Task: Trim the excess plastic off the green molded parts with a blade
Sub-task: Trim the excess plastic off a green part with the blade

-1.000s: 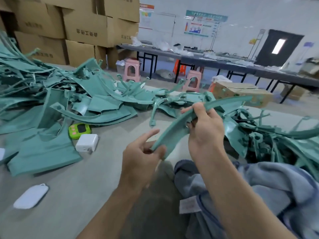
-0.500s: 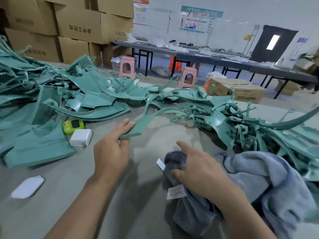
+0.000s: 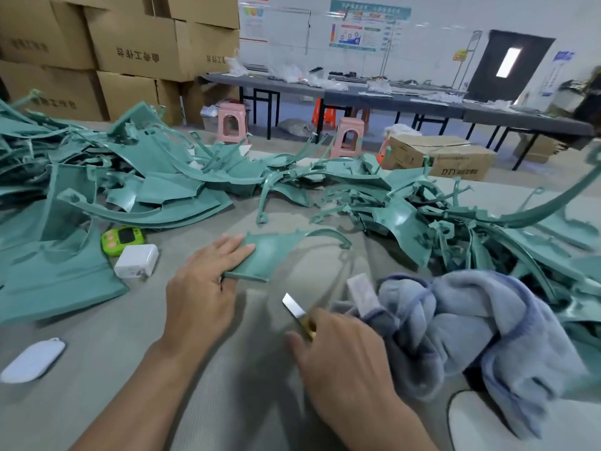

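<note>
Grey padded table (image 3: 113, 369) strewn with green molded parts (image 3: 162, 177): we press the straight fingers of our left hand (image 3: 201, 288) on the wide end of one curved part (image 3: 270, 255) near the table's middle, its long axis tapering rightward to a hooked tip. Our right hand (image 3: 344, 356), nearer the front edge, grips a blade (image 3: 294, 306) aimed up-left at that part, just short of it. Only "DTY" reads, on a carton (image 3: 455, 164) beyond the far edge; the posters (image 3: 367, 30) blur.

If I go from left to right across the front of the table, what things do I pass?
White pad → charger → left hand → blade → towel.
</note>
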